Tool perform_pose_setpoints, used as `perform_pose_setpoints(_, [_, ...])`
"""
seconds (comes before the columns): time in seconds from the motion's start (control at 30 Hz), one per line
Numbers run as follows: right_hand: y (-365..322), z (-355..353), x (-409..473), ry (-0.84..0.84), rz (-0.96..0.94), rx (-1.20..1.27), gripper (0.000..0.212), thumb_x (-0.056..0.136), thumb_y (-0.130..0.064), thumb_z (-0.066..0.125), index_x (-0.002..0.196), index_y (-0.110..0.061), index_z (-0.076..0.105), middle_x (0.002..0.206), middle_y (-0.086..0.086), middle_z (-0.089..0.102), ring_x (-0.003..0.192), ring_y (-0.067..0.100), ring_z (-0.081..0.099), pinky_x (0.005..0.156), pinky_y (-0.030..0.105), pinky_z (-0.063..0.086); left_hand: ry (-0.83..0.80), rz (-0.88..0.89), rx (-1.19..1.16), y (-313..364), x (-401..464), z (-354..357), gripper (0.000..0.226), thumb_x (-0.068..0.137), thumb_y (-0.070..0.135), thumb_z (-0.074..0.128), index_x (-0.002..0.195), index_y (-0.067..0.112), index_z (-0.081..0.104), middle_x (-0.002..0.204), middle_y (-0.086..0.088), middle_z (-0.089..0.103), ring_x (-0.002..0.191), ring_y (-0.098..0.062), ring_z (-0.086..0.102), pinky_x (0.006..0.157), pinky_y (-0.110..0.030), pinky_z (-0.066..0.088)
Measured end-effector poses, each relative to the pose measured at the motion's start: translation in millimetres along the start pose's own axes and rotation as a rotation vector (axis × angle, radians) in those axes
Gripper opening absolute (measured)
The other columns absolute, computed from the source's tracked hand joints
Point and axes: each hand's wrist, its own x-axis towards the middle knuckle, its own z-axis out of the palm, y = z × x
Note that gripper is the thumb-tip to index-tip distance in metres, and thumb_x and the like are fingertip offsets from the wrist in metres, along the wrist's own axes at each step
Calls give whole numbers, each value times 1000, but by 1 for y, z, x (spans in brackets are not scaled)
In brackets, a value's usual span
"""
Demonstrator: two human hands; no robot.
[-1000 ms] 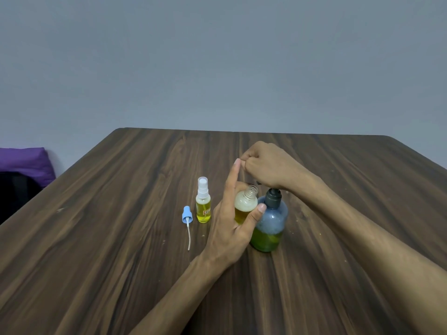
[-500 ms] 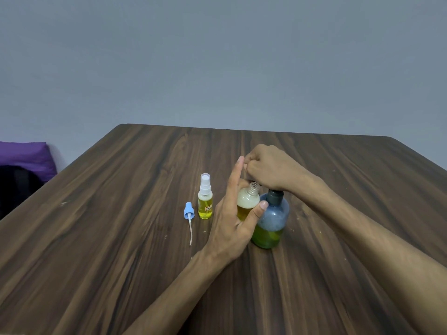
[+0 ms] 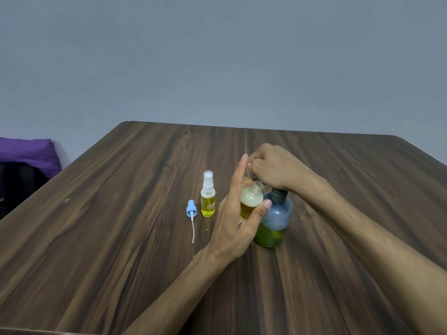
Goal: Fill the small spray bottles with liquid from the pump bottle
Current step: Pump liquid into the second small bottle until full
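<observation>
Left hand [image 3: 233, 228] gripped the uncapped spray bottle [image 3: 250, 200] between thumb and fingers; right hand [image 3: 273, 165], fisted, pressed on the pump bottle [image 3: 274, 221] beside it.

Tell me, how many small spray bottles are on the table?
2. One capped spray bottle stands alone left of the hands. One open spray bottle, its blue sprayer top lying on the table, is held in the left hand against the pump bottle.

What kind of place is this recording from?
Probably a plain room at home, not a lab: a dark wood-grain table against a bare grey wall, with a purple cushion over a black bag at far left. Nothing shows workshop or kitchen fittings.
</observation>
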Motion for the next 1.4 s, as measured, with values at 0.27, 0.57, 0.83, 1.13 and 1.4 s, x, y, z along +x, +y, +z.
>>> perform_pose_setpoints(0.27, [2, 0, 1, -13, 11, 19, 33, 90, -13, 47, 58, -15, 44, 53, -3, 45, 55, 19, 40, 58, 36, 39, -1, 4, 0, 1, 0, 0, 86, 99, 10, 69, 167, 21, 18, 111, 25, 65, 107, -3, 67, 100, -18, 49])
perform_pose_setpoints(0.57, [-2, -2, -1, -10, -4, -13, 35, 91, -14, 47, 56, -17, 43, 51, -6, 44, 53, 17, 42, 58, 35, 40, 4, 0, -11, 1, -1, 1, 85, 100, 11, 69, 168, 23, 19, 120, 15, 68, 114, -3, 66, 103, -26, 52])
perform_pose_setpoints(0.83, [-1, -2, 0, -21, 27, -21, 31, 88, -12, 45, 57, -15, 46, 52, -5, 48, 56, 20, 44, 60, 36, 42, 9, 38, 9, 0, -1, 1, 87, 99, 10, 70, 167, 23, 18, 115, 16, 68, 108, 2, 65, 100, -19, 50])
perform_pose_setpoints(1.13, [-6, -4, -3, 38, 9, -129, 29, 92, -19, 46, 73, -11, 67, 64, 0, 62, 63, 23, 56, 57, 33, 42, 7, 66, 24, 0, 0, -1, 85, 101, 23, 67, 168, 33, 15, 118, 22, 66, 110, -8, 68, 100, -27, 53])
perform_pose_setpoints(1.4, [-9, -10, -5, 69, -27, -113, 30, 92, -18, 47, 74, -12, 71, 58, -4, 59, 59, 20, 55, 56, 30, 38, 5, 55, 39, 0, 0, 0, 86, 101, 19, 69, 168, 30, 16, 119, 21, 66, 111, -9, 68, 101, -24, 53])
